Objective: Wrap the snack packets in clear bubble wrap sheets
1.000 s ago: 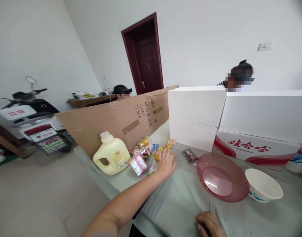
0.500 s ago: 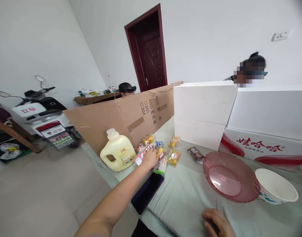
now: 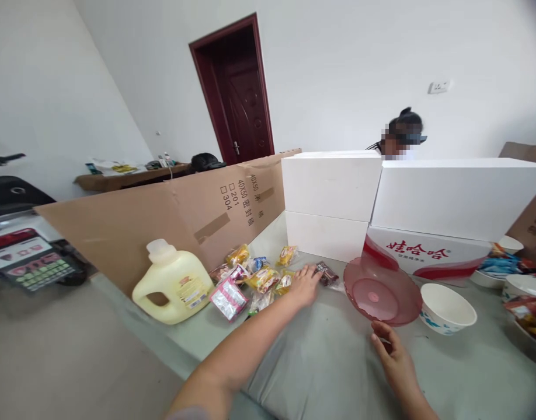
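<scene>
Now left hand (image 3: 303, 284) laid flat on the grey surface (image 3: 329, 361), fingers spread and loose, gripping nothing; fingertips touching a dark packet (image 3: 327, 273) at its 2 o'clock. Snack pile (image 3: 254, 279) just beside the hand at 9 o'clock: yellow, pink and silvery packets, loosely heaped. Yellow jug (image 3: 174, 284) farther out at 9 o'clock, upright, against a cardboard wall (image 3: 163, 216). Right hand (image 3: 393, 356) low at 5 o'clock of the pink plate (image 3: 377, 291), palm partly up, fingers loosely apart, empty, fingertips just short of the plate's near rim; contact cannot be told. White bowl (image 3: 447, 308) just beside the plate at 3 o'clock. White boxes (image 3: 333, 198) stacked at 12 o'clock, red-printed carton (image 3: 425, 254) beside them. Another person's head behind the boxes. More bowls of snacks at far 3 o'clock.
</scene>
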Demonstrator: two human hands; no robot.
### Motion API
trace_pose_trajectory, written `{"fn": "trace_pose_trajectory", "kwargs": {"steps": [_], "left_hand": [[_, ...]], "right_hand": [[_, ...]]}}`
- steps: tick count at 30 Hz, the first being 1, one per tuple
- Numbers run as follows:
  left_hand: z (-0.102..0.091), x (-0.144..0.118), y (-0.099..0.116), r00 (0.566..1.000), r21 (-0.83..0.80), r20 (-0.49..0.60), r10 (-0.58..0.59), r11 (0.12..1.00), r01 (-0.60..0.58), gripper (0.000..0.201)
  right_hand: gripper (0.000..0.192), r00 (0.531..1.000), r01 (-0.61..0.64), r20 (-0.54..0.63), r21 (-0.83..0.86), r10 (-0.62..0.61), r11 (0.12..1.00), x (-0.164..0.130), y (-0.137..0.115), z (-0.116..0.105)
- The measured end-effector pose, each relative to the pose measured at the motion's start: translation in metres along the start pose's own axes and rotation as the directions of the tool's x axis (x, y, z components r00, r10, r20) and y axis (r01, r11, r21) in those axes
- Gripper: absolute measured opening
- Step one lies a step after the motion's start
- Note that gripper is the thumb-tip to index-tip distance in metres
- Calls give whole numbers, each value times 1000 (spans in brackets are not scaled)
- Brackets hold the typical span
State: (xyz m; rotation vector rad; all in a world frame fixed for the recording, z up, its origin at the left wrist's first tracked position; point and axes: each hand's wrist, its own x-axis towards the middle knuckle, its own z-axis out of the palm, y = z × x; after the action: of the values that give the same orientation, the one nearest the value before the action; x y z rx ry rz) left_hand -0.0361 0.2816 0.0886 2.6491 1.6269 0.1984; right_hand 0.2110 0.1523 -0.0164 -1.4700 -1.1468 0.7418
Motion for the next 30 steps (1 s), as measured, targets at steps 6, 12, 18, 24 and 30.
{"fn": "trace_pose_trajectory", "kwargs": {"steps": [6, 12, 18, 24, 30], "left_hand": [[26, 51, 25, 989, -6, 137, 58, 998, -58, 72], [19, 74, 25, 991, 42, 123, -43, 998, 38, 57], [-18, 97, -52, 931, 132, 35, -363, 925, 356, 40], [-13, 97, -104, 898, 136, 219, -383, 923, 361, 32], [-20, 94, -116, 826, 120, 476, -303, 952, 280, 34]], "right_hand": [[58, 990, 28, -138, 23, -24, 999, 1, 9, -6], [53, 995, 16, -95, -42, -20, 999, 0, 15, -6], [49, 997, 22, -69, -82, -28, 996, 2, 17, -3], [44, 996, 42, -72, -114, -51, 993, 5, 14, -3], [42, 998, 47, -42, -134, -53, 990, 5, 13, -4]]}}
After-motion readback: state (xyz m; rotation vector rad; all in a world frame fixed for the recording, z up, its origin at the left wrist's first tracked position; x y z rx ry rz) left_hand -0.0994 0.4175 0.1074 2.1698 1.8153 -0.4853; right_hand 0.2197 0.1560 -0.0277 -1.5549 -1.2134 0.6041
